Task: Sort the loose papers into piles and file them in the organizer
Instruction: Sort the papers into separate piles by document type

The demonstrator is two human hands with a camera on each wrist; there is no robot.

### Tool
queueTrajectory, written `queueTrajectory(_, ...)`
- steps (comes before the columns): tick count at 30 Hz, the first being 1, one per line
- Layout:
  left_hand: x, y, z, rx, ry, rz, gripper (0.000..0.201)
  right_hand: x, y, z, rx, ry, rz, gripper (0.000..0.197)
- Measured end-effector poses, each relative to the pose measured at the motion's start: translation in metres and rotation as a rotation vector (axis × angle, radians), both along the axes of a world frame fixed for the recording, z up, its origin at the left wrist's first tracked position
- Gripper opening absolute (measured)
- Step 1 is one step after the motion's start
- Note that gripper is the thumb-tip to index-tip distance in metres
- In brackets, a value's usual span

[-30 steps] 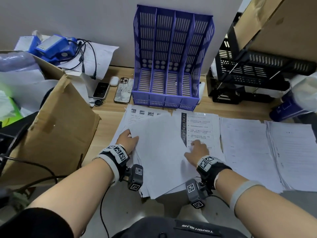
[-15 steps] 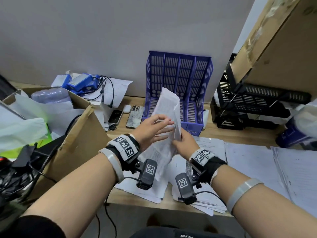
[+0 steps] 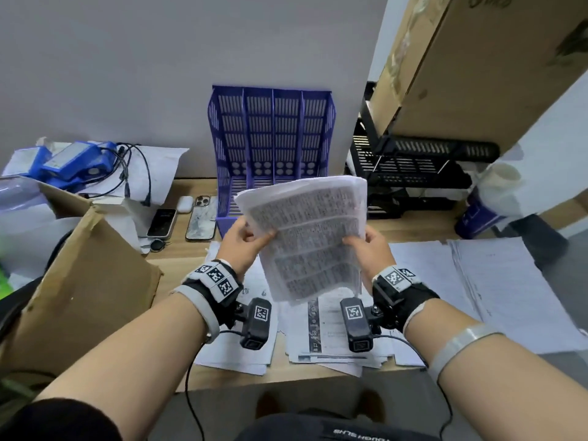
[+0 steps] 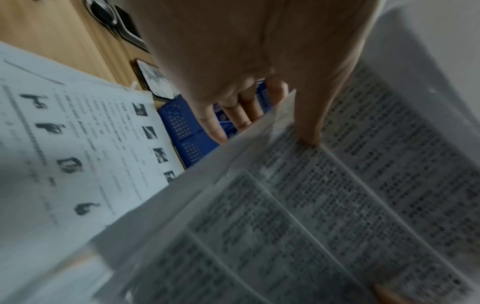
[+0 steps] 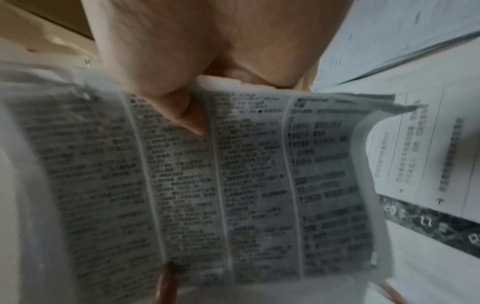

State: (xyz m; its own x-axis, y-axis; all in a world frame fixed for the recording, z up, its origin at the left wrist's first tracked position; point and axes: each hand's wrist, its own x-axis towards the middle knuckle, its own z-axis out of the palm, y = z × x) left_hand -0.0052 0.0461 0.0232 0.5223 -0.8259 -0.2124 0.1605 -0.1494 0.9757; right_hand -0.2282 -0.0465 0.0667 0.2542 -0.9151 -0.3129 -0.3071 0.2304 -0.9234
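While the tabletop point(image 3: 178, 268) carries four piles point(image 3: 496, 281) of sorted papers along its near edge, a cardboard box point(image 3: 86, 281) sits at the left and a black tray rack point(image 3: 413, 173) at the far right. The purple organizer point(image 3: 270, 144) stands upright against the far wall, its four slots apparently empty, directly beyond the raised hands.

Both hands hold one sheaf point(image 3: 305, 237) of printed sheets in the air above the near piles, tilted with its top edge leaning toward the organizer. The left hand point(image 3: 238, 243) pinches the sheaf's left edge, thumb on the printed face and fingers behind; the right hand point(image 3: 369, 246) pinches the right edge the same way. So each grip is clamped on the sheaf. Two phones point(image 3: 200, 218) lie just left of the organizer's base.

The step in hand looks like squaring the sheaf before filing. To do it well, I would tap the bottom edge on the tabletop so loose sheets align, keep both pinches firm, then turn the sheaf edge-on to a slot and feed it down between the dividers without bowing it.
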Motion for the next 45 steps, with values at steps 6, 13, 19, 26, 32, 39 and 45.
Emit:
queueTrajectory(6, -0.041, -0.023, 0.010, -0.126, 0.069, -0.146, 0.014, -0.031, -0.004, -0.009, 0.002, 0.016, -0.153, 0.020)
queueTrajectory(13, -0.075, -0.033, -0.031, 0.058, 0.058, -0.249, 0.016, -0.072, 0.002, -0.038, 0.030, 0.169, -0.099, 0.023)
queueTrajectory(19, -0.098, -0.055, -0.018, 0.064, 0.080, -0.186, 0.016, -0.106, -0.009, -0.043, 0.083, 0.169, -0.067, 0.024)
queueTrajectory(26, -0.161, -0.092, 0.001, 0.117, 0.083, -0.151, 0.023, -0.166, -0.038, -0.048, 0.069, 0.230, -0.018, 0.033)
queueTrajectory(32, -0.213, -0.101, -0.035, 0.289, 0.078, -0.223, 0.038, -0.226, -0.058, -0.057, 0.116, 0.335, 0.024, 0.027)
queueTrajectory(39, -0.231, -0.104, -0.081, 0.420, -0.033, -0.210, 0.035, -0.255, -0.071, -0.070, 0.212, 0.407, 0.295, 0.041)
queueTrajectory(45, -0.171, -0.056, -0.091, 0.526, -0.127, -0.073, 0.033, -0.196, -0.058, -0.076, 0.227, 0.297, 0.455, 0.036)
